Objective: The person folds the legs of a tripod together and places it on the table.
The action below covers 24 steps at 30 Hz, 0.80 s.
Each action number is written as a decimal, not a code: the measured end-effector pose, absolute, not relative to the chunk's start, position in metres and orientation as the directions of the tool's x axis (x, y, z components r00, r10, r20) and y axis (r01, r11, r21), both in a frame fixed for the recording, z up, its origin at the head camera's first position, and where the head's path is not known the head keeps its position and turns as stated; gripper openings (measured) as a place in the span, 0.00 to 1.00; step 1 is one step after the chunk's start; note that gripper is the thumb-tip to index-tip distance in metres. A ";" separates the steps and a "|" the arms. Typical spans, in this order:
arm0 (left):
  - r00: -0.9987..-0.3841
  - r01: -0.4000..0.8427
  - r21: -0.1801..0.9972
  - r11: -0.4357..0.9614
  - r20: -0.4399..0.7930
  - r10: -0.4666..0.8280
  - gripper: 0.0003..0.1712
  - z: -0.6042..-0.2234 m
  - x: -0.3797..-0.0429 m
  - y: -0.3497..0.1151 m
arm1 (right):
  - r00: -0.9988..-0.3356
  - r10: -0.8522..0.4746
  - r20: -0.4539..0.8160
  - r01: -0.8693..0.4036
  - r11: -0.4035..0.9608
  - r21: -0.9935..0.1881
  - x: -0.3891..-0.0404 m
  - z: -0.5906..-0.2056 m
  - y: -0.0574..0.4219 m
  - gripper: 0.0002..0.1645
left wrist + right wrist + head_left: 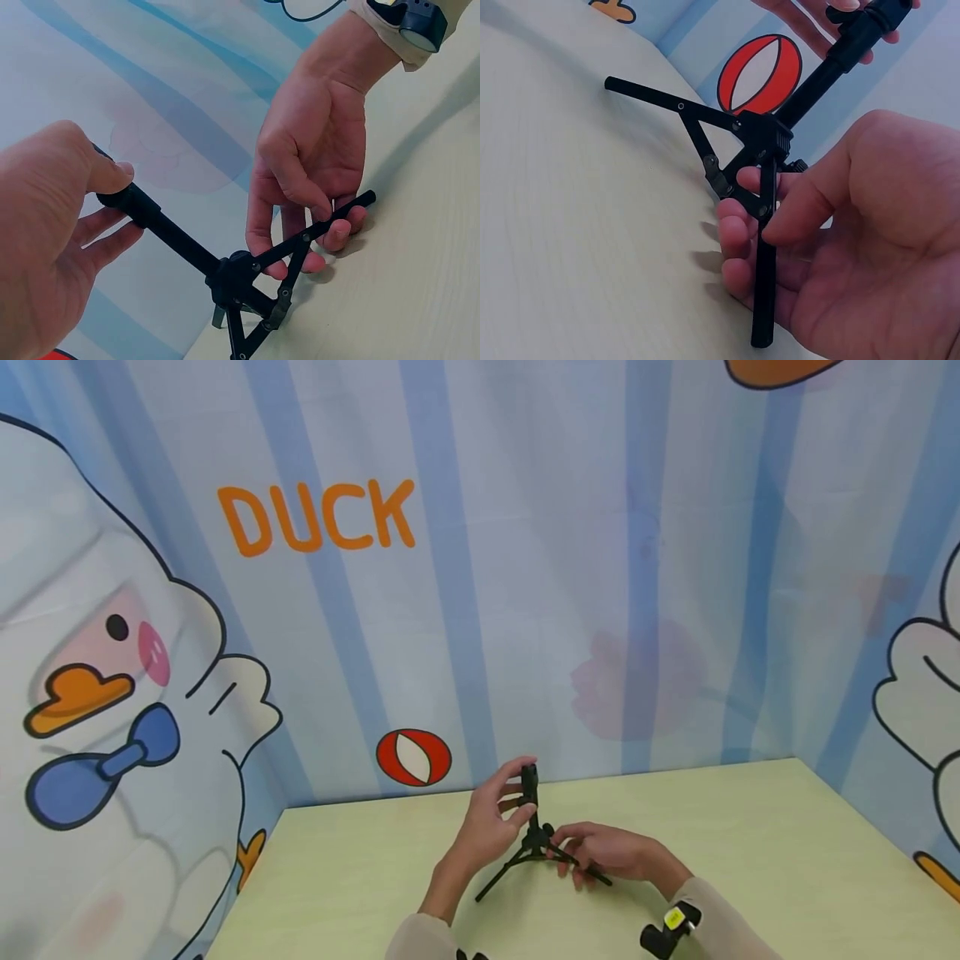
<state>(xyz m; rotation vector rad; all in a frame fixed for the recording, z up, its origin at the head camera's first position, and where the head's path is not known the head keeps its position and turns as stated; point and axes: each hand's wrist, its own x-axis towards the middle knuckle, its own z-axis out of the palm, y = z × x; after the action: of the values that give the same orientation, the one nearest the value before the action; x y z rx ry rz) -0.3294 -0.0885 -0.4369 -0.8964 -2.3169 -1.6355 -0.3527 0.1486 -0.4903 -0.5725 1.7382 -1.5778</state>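
Note:
A small black tripod stands on the table with its legs spread. My left hand holds the top of its upright column, thumb on one side and fingers on the other. Low down on the right, my right hand pinches one tripod leg between thumb and fingers, close to the hinged brace. In the right wrist view another leg points out to the left, joined by its brace to the bottom of the column. A round knob sits at the hub.
The pale wooden table ends against a blue-striped curtain printed with ducks and a red ball. Curtain also closes in the left and right sides. A black wrist camera is strapped on the right sleeve.

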 end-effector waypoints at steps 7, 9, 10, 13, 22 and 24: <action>-0.795 0.579 0.781 0.233 0.478 0.373 0.37 -0.436 -0.329 -0.088 | -0.681 -0.699 -0.218 0.158 0.151 -0.976 -0.354 -0.490 0.148 0.33; -0.800 0.573 0.785 0.237 0.472 0.371 0.37 -0.436 -0.328 -0.088 | -0.680 -0.699 -0.221 0.168 0.144 -0.975 -0.354 -0.490 0.148 0.34; -0.803 0.569 0.786 0.241 0.468 0.370 0.38 -0.436 -0.328 -0.088 | -0.678 -0.701 -0.222 0.172 0.141 -0.975 -0.353 -0.490 0.148 0.34; -0.804 0.567 0.788 0.241 0.467 0.367 0.38 -0.437 -0.328 -0.088 | -0.675 -0.704 -0.223 0.179 0.137 -0.974 -0.354 -0.491 0.149 0.36; -0.796 0.584 0.777 0.235 0.493 0.351 0.37 -0.438 -0.327 -0.085 | -0.693 -0.681 -0.237 0.218 0.115 -0.969 -0.355 -0.493 0.148 0.42; -0.796 0.586 0.776 0.235 0.496 0.348 0.37 -0.438 -0.327 -0.083 | -0.694 -0.679 -0.240 0.230 0.107 -0.967 -0.354 -0.493 0.149 0.42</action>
<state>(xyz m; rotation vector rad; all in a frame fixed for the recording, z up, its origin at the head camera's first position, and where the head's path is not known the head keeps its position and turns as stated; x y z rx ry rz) -0.3272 -0.0834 -0.4380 -0.8814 -2.2865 -1.5899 -0.3545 0.1485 -0.4928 -0.4431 1.6967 -1.6723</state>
